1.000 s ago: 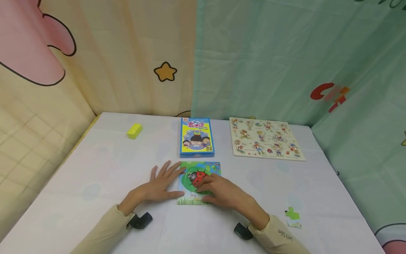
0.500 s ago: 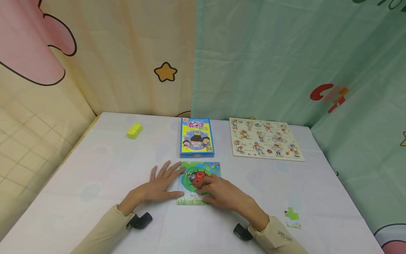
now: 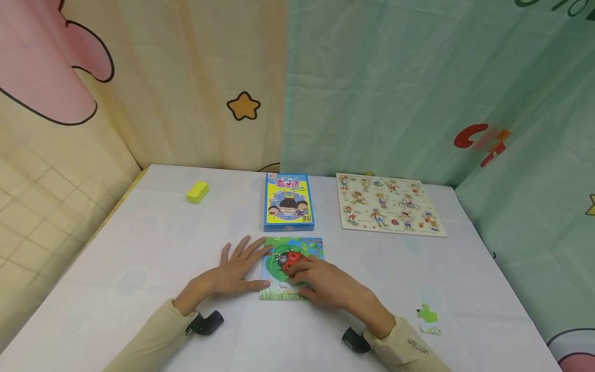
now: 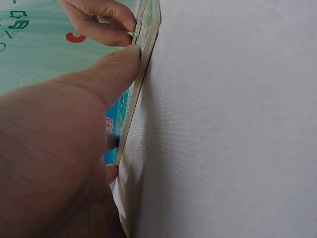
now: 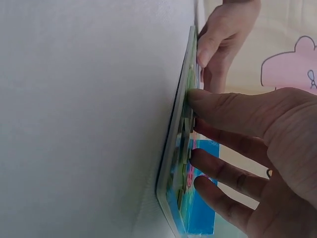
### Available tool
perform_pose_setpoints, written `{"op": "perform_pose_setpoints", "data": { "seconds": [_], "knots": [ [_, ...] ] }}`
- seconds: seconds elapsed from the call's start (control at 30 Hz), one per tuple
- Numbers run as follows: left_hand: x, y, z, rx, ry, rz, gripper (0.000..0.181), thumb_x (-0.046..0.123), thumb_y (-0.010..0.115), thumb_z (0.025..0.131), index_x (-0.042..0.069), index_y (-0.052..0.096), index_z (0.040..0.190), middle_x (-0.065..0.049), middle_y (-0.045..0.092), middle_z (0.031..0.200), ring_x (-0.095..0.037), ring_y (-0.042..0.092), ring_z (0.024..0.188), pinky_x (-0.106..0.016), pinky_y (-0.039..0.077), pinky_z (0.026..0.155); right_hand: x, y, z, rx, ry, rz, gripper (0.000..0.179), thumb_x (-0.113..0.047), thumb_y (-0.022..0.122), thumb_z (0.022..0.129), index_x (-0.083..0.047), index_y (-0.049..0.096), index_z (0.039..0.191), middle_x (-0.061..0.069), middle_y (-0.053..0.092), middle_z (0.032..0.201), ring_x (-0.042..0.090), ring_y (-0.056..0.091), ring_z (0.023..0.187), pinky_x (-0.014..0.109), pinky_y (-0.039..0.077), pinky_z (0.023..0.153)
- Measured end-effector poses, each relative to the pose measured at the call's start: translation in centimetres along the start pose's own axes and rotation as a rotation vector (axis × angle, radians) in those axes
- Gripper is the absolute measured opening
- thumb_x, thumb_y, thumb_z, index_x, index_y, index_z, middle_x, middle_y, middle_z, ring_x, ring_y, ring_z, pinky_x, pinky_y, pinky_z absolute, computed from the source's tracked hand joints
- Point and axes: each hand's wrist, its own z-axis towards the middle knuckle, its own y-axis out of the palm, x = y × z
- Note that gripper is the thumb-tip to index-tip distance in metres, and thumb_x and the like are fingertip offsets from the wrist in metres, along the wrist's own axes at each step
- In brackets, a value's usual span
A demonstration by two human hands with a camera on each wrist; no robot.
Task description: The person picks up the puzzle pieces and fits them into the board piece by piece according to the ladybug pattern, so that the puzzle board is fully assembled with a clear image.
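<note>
A square jigsaw puzzle [image 3: 275,293] with a red ladybug on a green leaf lies flat at the table's middle. My left hand [image 3: 234,271] rests at its left side, fingers spread, with the fingertips and thumb on its edge. From the right, my right hand [image 3: 327,281] reaches over it with bent fingers. In the right wrist view, the thumb and fingertips [image 5: 198,158] touch the puzzle's face, where some pieces look slightly raised. Part of the puzzle's lower right is hidden under this hand. A loose green puzzle piece [image 3: 428,318] lies off to the right.
Behind the puzzle lies a blue and yellow card box [image 3: 289,204]. A wooden board with cartoon figures [image 3: 390,204] is at the back right, and a yellow block [image 3: 197,191] at the back left. Curtains [image 3: 372,88] hang behind the white table [image 3: 153,237].
The right hand's fingers have shifted very slightly on the puzzle. Otherwise the hands and objects stay as they were.
</note>
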Motion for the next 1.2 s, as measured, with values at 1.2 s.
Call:
{"op": "perform_pose_setpoints", "data": {
  "seconds": [1.2],
  "knots": [
    [0.0,0.0,0.0,0.003,-0.003,-0.002,0.084,0.052,0.065,0.092,0.018,0.029,0.159,-0.011,0.013,0.169,-0.046,-0.003,0.153,-0.076,-0.007,0.112,-0.8,0.4,0.2,0.008,-0.004,-0.075,0.025,-0.018,0.073,0.093,-0.012,0.075,0.116,-0.002,0.066,0.130,0.017,0.057,0.125,0.033,0.049,0.107]
  ]
}}
